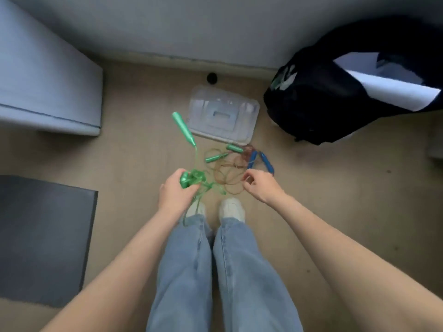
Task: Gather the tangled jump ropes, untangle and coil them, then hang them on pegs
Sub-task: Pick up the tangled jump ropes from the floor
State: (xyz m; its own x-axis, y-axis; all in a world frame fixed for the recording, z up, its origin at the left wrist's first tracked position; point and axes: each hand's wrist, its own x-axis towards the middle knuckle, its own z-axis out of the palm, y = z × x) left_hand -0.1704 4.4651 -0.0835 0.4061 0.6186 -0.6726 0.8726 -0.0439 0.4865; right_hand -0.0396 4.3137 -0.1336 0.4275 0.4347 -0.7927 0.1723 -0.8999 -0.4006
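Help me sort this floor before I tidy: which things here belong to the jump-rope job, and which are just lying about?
Part of the job:
green rope, bunched in the left hand
green handles on the floor
blue handles
brown cord tangle, right hand above it

Just lying about:
clear plastic lid
black bag
dark mat

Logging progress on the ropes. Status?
Left hand shut on green rope, one handle dangling. Right hand pinching brown cord. Blue handles still tangled on floor; none coiled.

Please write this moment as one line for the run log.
left hand: holds green rope | right hand: pinches brown rope | blue handles: on floor
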